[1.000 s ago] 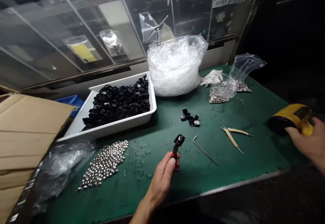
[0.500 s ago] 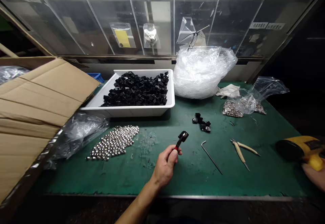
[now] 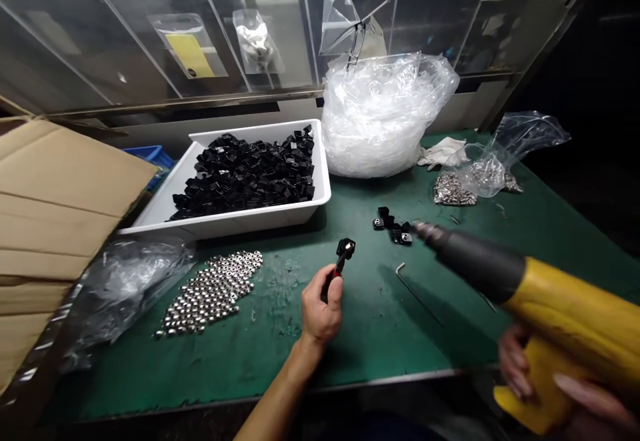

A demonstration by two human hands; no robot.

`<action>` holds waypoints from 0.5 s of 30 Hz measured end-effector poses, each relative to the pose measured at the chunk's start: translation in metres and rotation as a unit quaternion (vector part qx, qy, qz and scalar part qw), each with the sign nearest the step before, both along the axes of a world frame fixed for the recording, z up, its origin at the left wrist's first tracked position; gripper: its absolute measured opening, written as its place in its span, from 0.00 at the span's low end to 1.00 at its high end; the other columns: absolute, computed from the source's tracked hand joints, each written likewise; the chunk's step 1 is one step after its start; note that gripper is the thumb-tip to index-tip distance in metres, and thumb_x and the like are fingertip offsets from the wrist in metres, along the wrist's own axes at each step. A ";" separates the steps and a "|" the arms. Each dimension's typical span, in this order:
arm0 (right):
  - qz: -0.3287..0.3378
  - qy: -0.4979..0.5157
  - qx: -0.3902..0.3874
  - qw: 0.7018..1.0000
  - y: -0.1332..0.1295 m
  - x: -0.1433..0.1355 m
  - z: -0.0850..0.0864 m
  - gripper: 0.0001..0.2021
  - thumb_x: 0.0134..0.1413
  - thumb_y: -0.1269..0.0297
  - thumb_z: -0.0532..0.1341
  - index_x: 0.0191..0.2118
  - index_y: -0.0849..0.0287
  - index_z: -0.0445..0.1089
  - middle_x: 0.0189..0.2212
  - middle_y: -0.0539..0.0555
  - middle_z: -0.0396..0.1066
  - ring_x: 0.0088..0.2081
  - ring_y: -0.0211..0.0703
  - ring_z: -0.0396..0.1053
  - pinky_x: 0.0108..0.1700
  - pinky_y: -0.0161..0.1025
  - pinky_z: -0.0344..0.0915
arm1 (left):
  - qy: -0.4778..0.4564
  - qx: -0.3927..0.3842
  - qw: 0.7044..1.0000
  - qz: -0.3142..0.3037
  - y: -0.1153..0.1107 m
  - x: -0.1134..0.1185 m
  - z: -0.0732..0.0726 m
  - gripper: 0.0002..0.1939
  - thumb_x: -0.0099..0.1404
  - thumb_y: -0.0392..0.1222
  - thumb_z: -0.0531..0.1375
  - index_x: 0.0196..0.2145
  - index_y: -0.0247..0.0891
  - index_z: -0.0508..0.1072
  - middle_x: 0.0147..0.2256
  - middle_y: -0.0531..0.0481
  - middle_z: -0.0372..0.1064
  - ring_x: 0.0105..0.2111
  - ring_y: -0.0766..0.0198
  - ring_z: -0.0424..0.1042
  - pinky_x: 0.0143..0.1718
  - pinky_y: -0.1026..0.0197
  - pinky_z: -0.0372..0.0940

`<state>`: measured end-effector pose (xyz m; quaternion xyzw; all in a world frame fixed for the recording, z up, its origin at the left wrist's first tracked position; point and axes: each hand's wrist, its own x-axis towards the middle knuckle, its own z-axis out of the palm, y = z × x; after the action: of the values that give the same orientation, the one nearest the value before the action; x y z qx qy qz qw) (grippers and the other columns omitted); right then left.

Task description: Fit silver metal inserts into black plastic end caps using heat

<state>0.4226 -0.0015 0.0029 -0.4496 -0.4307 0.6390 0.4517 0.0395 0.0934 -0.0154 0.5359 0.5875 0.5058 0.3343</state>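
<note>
My left hand (image 3: 321, 307) is closed round the handle of red-and-black pliers (image 3: 339, 267), most of the handle hidden in my fist. At the tip of the pliers is a small black part (image 3: 345, 247) with a shiny metal piece in it. On the right, my right hand (image 3: 520, 361) is wrapped round the grip of a yellow power drill (image 3: 565, 307). The drill's blurred tip points left, near several loose black parts (image 3: 395, 225) on the green table (image 3: 370, 334). Under the drill's body lies a hex key (image 3: 413, 285).
A white tray (image 3: 250, 217) of black parts stands behind, beside a large clear plastic bag (image 3: 385, 121). Metal nuts (image 3: 210, 294) lie spread at left, near a cardboard box (image 3: 50, 194). Bagged small metal pieces (image 3: 453, 189) and a white cloth (image 3: 443, 153) sit at the back right.
The drill has come in from the right edge with my right hand, up and leftward, and now covers most of the cutters on the table. My left hand still holds the pliers. The view has shifted.
</note>
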 end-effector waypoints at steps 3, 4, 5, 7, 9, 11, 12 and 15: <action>0.013 0.096 -0.052 0.994 0.001 -0.052 0.002 0.17 0.58 0.47 0.54 0.44 0.51 0.70 0.34 0.58 0.65 0.29 0.49 0.65 0.31 0.48 0.65 | 0.008 0.002 0.999 0.031 0.003 -0.004 0.000 0.23 0.71 0.59 0.56 0.48 0.38 0.76 0.37 0.45 0.75 0.35 0.60 0.73 0.38 0.61 0.68; 0.044 0.124 -0.053 0.990 0.004 -0.062 0.002 0.18 0.56 0.47 0.57 0.44 0.54 0.70 0.33 0.57 0.66 0.28 0.47 0.64 0.31 0.46 0.64 | -0.004 -0.003 0.999 0.037 0.004 -0.005 0.000 0.23 0.71 0.59 0.55 0.48 0.37 0.76 0.36 0.46 0.75 0.34 0.61 0.73 0.37 0.61 0.68; 0.058 0.148 -0.055 0.986 0.008 -0.068 0.001 0.18 0.56 0.48 0.59 0.44 0.55 0.70 0.33 0.56 0.65 0.27 0.44 0.64 0.31 0.43 0.63 | -0.018 -0.007 0.999 0.041 0.005 -0.005 0.000 0.24 0.72 0.59 0.54 0.48 0.37 0.76 0.35 0.46 0.75 0.33 0.62 0.72 0.36 0.61 0.68; 0.082 0.203 -0.053 0.974 0.015 -0.072 -0.005 0.18 0.55 0.50 0.62 0.45 0.56 0.68 0.32 0.53 0.65 0.26 0.40 0.63 0.29 0.40 0.62 | -0.037 -0.013 0.998 0.044 0.004 -0.004 0.001 0.24 0.72 0.59 0.53 0.48 0.36 0.76 0.35 0.46 0.75 0.31 0.63 0.71 0.36 0.61 0.68; 0.073 0.241 -0.059 0.966 0.020 -0.071 -0.013 0.16 0.56 0.52 0.62 0.47 0.55 0.67 0.33 0.53 0.64 0.25 0.39 0.63 0.28 0.38 0.62 | -0.038 -0.017 0.998 0.043 0.003 -0.003 0.002 0.24 0.72 0.59 0.53 0.47 0.36 0.76 0.35 0.46 0.75 0.31 0.64 0.70 0.36 0.61 0.68; 0.077 0.257 -0.069 0.961 0.021 -0.070 -0.020 0.16 0.56 0.53 0.62 0.47 0.55 0.67 0.33 0.53 0.65 0.26 0.38 0.64 0.28 0.38 0.63 | -0.019 -0.022 0.999 0.036 0.002 -0.002 0.002 0.23 0.72 0.58 0.54 0.48 0.36 0.76 0.36 0.46 0.75 0.33 0.63 0.71 0.37 0.61 0.68; 0.082 0.259 -0.074 0.960 0.022 -0.069 -0.023 0.17 0.56 0.53 0.63 0.47 0.55 0.68 0.33 0.53 0.65 0.26 0.39 0.64 0.28 0.38 0.63 | -0.006 -0.024 0.999 0.032 0.001 -0.002 0.002 0.23 0.72 0.58 0.54 0.48 0.36 0.76 0.36 0.46 0.75 0.34 0.62 0.72 0.38 0.61 0.69; 0.097 0.258 -0.084 0.958 0.022 -0.068 -0.024 0.17 0.56 0.54 0.63 0.48 0.57 0.69 0.33 0.54 0.67 0.26 0.39 0.66 0.29 0.38 0.63 | 0.036 -0.026 0.999 0.024 0.001 -0.003 0.001 0.23 0.71 0.58 0.55 0.49 0.37 0.76 0.37 0.45 0.76 0.37 0.59 0.74 0.40 0.59 0.69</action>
<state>0.3548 0.0202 -0.0213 -0.2625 -0.2855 0.8078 0.4439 0.0365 0.0940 -0.0149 0.5308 0.6249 0.4787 0.3140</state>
